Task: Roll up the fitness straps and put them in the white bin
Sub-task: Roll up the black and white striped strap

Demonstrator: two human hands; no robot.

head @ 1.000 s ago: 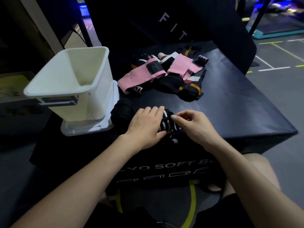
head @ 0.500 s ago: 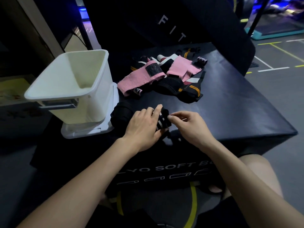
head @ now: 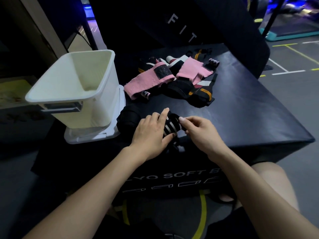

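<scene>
A black strap with white stripes [head: 170,126] lies half rolled near the front edge of the black soft box [head: 241,118]. My left hand [head: 150,131] grips the roll, thumb under it and fingers over its top. My right hand [head: 200,131] pinches the strap's right end between thumb and fingers. A pile of pink, black and orange-trimmed straps [head: 174,80] sits farther back on the box. The white bin [head: 74,90] stands at the left, upright and with nothing visible inside.
The bin rests on a white lid [head: 93,135] at the box's left edge. A dark bundle [head: 127,118] lies between the bin and my left hand. A black padded panel with white letters [head: 189,28] rises behind the box. Grey floor with painted lines lies to the right.
Both hands have kept working the striped strap in place; the roll has turned and tightened, and my left index finger has lifted over its top. The pile and the bin have not moved.
</scene>
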